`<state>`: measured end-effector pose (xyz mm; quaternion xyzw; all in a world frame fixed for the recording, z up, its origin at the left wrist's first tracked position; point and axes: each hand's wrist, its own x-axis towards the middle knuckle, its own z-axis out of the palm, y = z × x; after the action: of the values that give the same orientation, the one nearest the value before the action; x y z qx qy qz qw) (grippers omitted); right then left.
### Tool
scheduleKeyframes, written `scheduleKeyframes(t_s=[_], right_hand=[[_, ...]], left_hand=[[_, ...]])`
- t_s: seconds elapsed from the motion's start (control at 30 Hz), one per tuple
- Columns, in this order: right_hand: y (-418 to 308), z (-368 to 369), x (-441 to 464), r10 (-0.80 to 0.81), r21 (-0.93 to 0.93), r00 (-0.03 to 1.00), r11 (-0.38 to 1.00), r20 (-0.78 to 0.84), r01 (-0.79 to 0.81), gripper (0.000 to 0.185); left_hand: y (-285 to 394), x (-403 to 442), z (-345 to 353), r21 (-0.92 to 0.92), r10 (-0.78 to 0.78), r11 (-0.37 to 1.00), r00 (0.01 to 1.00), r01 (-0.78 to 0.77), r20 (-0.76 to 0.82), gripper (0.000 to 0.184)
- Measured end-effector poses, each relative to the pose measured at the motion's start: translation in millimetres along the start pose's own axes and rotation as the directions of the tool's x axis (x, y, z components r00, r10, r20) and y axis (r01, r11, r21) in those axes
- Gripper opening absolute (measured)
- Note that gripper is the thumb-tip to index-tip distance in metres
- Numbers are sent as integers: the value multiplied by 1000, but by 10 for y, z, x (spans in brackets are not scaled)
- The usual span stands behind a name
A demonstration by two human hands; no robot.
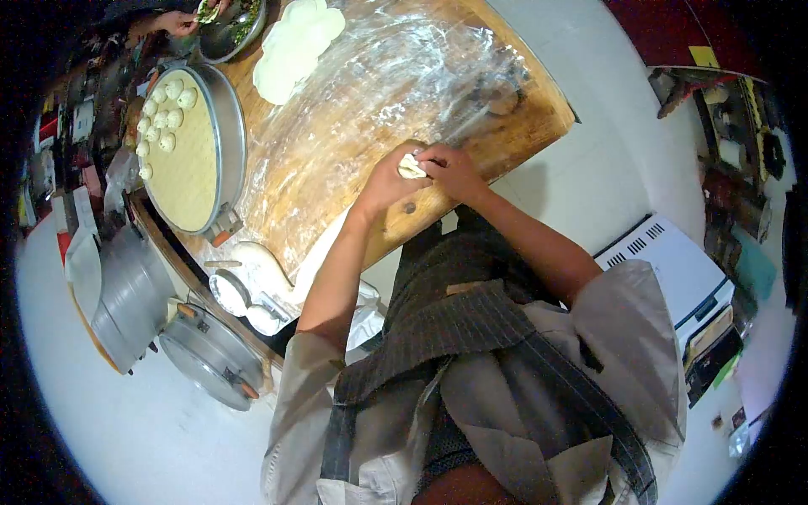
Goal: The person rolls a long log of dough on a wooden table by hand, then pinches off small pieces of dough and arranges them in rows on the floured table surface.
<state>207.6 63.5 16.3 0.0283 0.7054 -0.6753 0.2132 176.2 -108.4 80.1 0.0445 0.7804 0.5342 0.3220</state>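
Over the front edge of the floured wooden table (337, 160), my left hand (389, 178) is cupped around a small piece of pale dough (411, 167). My right hand (454, 172) pinches the dough's edge from the other side, its fingertips pressed together. Whether there is filling inside the dough cannot be made out. Flattened dough sheets (295, 50) lie at the far side of the table. A round steamer tray (189, 189) on the left holds several small shaped buns (174, 88) near its far side.
Another person's hand (177, 23) is beside a metal bowl of green filling (244, 29) at the upper left. Near the left front corner lie a dough lump (261, 265) and a flour bowl (229, 292). Large metal pots (135, 286) stand left; a white appliance (665, 261) stands right.
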Motion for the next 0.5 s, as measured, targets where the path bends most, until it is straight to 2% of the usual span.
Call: scheduleKeyframes(t_s=[0.03,0.1,0.13,0.27,0.33,0.37,0.43,0.5], right_hand=[[16,6,0,-124,-41,990,992,-67,122,20],[21,-17,-20,-130,-80,991,988,-10,129,21],[5,-27,-38,-130,-118,990,984,44,135,22],[-124,-80,-68,-188,-244,981,950,47,194,23],[-116,-129,-82,-38,-210,992,978,-119,13,23],[-116,-162,-88,-44,-215,992,976,-118,18,23],[-69,-255,-79,-42,-335,973,941,-229,-38,24],[-56,-366,-113,-112,-403,969,915,-218,15,26]], left_hand=[[17,6,0,-1,-1,1000,1000,1,-5,46],[36,34,5,-141,-62,988,998,63,6,33],[-6,48,8,-142,-62,988,998,62,3,33],[-351,135,85,-157,-37,987,998,29,-46,25],[-374,191,84,-148,-16,989,998,7,-61,23],[-380,218,75,-117,-24,993,994,12,-104,21],[-356,270,47,-90,-23,996,987,9,-157,20],[-312,272,17,-405,-263,896,954,185,-146,21]])
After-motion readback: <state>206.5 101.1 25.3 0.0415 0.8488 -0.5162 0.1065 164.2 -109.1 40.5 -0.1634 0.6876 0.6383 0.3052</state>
